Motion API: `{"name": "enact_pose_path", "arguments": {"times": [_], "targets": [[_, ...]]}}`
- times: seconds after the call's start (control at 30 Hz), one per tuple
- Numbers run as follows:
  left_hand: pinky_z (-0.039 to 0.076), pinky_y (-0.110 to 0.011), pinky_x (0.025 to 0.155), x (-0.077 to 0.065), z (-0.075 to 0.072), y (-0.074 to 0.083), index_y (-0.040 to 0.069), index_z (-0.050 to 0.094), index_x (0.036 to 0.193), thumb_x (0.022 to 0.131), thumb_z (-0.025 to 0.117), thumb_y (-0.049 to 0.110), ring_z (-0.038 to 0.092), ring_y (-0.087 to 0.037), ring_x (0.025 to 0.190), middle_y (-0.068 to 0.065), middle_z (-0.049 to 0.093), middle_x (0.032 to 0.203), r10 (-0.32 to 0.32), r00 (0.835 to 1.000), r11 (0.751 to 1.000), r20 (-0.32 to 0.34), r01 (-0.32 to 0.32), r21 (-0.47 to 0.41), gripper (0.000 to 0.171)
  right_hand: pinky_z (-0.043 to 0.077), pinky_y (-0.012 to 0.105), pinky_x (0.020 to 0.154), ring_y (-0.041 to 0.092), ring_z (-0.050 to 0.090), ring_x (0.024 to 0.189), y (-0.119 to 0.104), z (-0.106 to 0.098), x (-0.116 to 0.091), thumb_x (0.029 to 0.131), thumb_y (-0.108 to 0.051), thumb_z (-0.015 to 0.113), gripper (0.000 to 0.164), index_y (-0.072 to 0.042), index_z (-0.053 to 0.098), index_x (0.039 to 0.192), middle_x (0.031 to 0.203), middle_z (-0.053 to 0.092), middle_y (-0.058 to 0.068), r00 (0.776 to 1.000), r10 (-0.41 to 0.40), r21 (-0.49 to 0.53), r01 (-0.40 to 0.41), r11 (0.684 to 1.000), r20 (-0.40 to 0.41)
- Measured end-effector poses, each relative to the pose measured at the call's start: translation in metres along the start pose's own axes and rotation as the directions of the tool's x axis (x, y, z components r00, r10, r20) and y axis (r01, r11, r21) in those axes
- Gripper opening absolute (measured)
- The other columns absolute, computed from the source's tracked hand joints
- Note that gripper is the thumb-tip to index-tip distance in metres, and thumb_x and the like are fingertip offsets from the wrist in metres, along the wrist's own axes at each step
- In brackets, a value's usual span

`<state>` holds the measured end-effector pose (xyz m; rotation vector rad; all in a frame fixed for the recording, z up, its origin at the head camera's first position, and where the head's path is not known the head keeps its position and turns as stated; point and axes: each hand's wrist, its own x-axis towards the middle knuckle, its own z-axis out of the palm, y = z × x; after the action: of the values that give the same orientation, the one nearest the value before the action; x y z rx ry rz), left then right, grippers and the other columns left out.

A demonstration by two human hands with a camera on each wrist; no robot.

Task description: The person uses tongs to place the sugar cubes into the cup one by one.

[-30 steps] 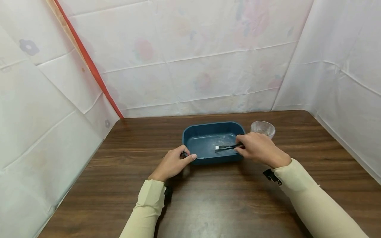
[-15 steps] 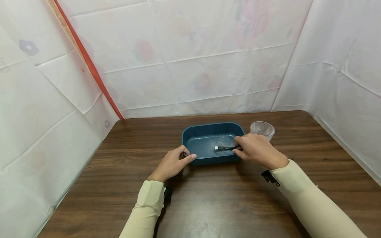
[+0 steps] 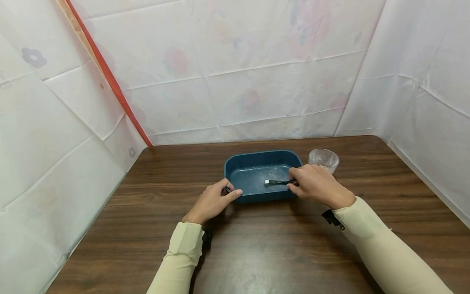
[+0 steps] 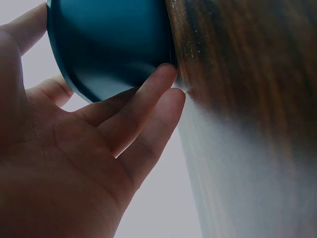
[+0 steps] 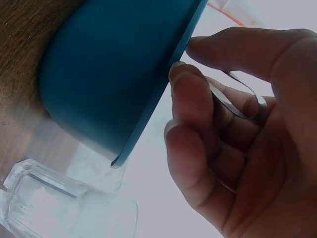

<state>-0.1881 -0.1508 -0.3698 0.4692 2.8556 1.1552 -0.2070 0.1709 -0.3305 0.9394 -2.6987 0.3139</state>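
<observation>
A dark blue rectangular tub point(image 3: 261, 199) stands on the table. My left hand point(image 3: 210, 203) grips its near left corner, thumb over the rim; in the left wrist view, the fingers point(image 4: 143, 124) lie against the outer wall. My right hand point(image 3: 320, 183) is over the tub's right side, pinching slim tongs point(image 3: 280, 182) that reach inside, low over the floor. A small white piece point(image 3: 267, 182) shows at their tips. Their bent metal end point(image 5: 260, 106) shows inside the hand in the right wrist view, where the tub's wall hides the tips.
A clear glass cup point(image 3: 324, 157) stands just right of the tub, partly behind my right hand. The dark wood table point(image 3: 176, 163) meets pale patterned sheets point(image 3: 235, 102) at the back and sides.
My right hand has shifted slightly left, and the tongs' two arms have drawn together around the white piece. My left hand has stayed at the tub's corner.
</observation>
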Motion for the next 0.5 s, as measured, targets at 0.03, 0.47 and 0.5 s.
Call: {"name": "enact_pose_path", "arguments": {"times": [0.03,0.47,0.5], "targets": [[0.042,-0.033,0.057,0.0001,0.0,-0.0001,0.022,0.062,0.098,0.095,0.063,0.054,0.048,-0.015,0.061,-0.005,0.054,0.075,-0.001,1.0,1.0,-0.001,0.001,0.002,0.032,0.04,0.028,0.045,0.005,0.044,0.049,-0.0005,0.0,0.0003,0.09,-0.019,0.075,0.015,-0.015,0.064,0.082,0.062,0.051,-0.009,1.0,0.002,-0.002,-0.002,1.0,0.0],[0.042,-0.034,0.058,-0.0017,0.0014,-0.0017,0.022,0.062,0.099,0.096,0.063,0.054,0.048,-0.016,0.062,-0.005,0.054,0.075,-0.01,1.0,1.0,-0.002,0.01,0.005,0.032,0.036,0.027,0.043,0.006,0.041,0.047,-0.0023,0.0032,-0.0004,0.09,-0.017,0.074,0.013,-0.014,0.064,0.082,0.059,0.048,-0.008,0.999,-0.001,-0.01,0.001,1.0,-0.032],[0.042,-0.034,0.058,-0.0014,0.0014,-0.0015,0.022,0.062,0.099,0.096,0.063,0.054,0.048,-0.016,0.062,-0.005,0.054,0.075,-0.01,1.0,1.0,-0.002,0.01,0.004,0.032,0.035,0.027,0.042,0.006,0.041,0.046,-0.0022,0.0031,-0.0006,0.09,-0.017,0.074,0.013,-0.014,0.064,0.082,0.059,0.048,-0.008,0.999,-0.003,-0.01,0.003,1.0,-0.036]]}}
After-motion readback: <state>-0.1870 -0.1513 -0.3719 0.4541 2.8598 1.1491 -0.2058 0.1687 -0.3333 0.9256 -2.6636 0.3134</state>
